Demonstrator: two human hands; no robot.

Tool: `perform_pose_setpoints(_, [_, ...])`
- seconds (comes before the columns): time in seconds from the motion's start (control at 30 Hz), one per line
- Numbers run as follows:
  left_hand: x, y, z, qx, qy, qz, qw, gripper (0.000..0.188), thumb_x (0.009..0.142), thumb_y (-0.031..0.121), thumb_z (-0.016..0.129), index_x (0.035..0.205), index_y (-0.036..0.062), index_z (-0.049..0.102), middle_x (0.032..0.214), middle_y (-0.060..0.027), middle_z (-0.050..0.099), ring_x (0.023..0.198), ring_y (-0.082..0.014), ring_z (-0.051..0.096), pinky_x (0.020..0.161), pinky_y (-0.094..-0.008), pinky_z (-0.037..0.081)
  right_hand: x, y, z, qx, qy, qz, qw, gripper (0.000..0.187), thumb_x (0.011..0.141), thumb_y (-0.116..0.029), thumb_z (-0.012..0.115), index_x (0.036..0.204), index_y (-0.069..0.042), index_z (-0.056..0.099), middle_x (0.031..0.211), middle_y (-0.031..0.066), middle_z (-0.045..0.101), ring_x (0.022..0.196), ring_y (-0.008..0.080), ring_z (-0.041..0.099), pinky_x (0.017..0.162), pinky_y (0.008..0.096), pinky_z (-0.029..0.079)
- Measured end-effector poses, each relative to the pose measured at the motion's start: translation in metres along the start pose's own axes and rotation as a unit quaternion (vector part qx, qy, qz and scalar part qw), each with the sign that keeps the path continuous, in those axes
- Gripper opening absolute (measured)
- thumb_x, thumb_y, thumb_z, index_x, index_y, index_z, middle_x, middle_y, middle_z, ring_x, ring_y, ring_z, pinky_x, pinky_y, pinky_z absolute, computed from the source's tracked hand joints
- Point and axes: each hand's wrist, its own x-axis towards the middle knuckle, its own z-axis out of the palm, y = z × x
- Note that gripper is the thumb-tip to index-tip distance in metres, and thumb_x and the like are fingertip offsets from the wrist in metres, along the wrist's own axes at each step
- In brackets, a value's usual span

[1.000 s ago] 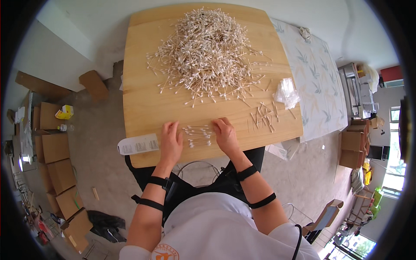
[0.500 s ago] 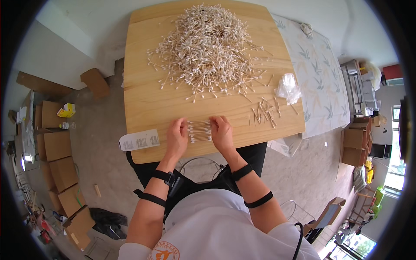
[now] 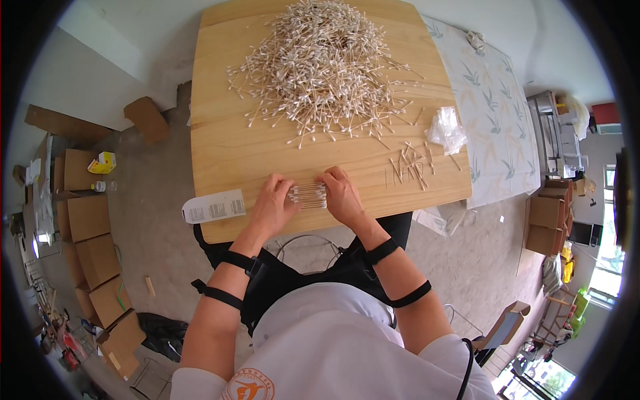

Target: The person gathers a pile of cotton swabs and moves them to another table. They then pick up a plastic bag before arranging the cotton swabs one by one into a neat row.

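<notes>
Between my two hands lies a row of cotton swabs [image 3: 307,196], side by side and crosswise, near the front edge of the wooden table. My left hand [image 3: 272,201] is closed at their left tips, fingers bent and thumb below. At the right tips my right hand [image 3: 342,197] is closed in the same way. Whether the row rests on the wood or is slightly lifted, I cannot tell. Beyond my hands rises a big heap of loose cotton swabs [image 3: 320,67]. A few scattered swabs [image 3: 411,164] lie to the right of my hands.
A printed white card with a rounded end [image 3: 215,207] overhangs the front left edge of the wooden table [image 3: 227,147]. Crumpled clear plastic bags [image 3: 447,130] lie at the right. A table with a leaf-patterned cover [image 3: 490,113] adjoins on the right. Cardboard boxes [image 3: 90,223] stand on the floor at left.
The row of swabs between my hands has become narrower and tighter. My fingers have closed in around its ends, and both hands sit slightly farther from me.
</notes>
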Motion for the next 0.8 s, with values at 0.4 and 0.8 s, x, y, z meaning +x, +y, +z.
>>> perform_pose_setpoints(0.4, [-0.008, 0.009, 0.006, -0.005, 0.006, -0.004, 1.0, 0.073, 0.064, 0.001, 0.08, 0.128, -0.0006, 0.045, 0.124, -0.0176, 0.045, 0.117, -0.0357, 0.048, 0.1, -0.0394, 0.043, -0.02, -0.013, -0.01, 0.078, -0.034, 0.036, 0.996, 0.071, 0.056, 0.006, 0.081, 0.121, 0.0, 0.051, 0.116, 0.0183, 0.049, 0.106, 0.0389, 0.053, 0.09, 0.0418, 0.047])
perform_pose_setpoints(0.8, [-0.022, 0.017, 0.04, -0.17, 0.207, -0.045, 0.963, 0.054, 0.097, 0.02, 0.044, 0.143, -0.0035, 0.029, 0.146, -0.0197, 0.034, 0.136, -0.0312, 0.033, 0.112, -0.0378, 0.028, -0.033, -0.017, 0.018, 0.266, 0.202, 0.091, 0.938, 0.038, 0.094, -0.005, 0.05, 0.131, 0.001, 0.047, 0.141, 0.017, 0.042, 0.128, 0.0286, 0.044, 0.107, 0.0359, 0.036])
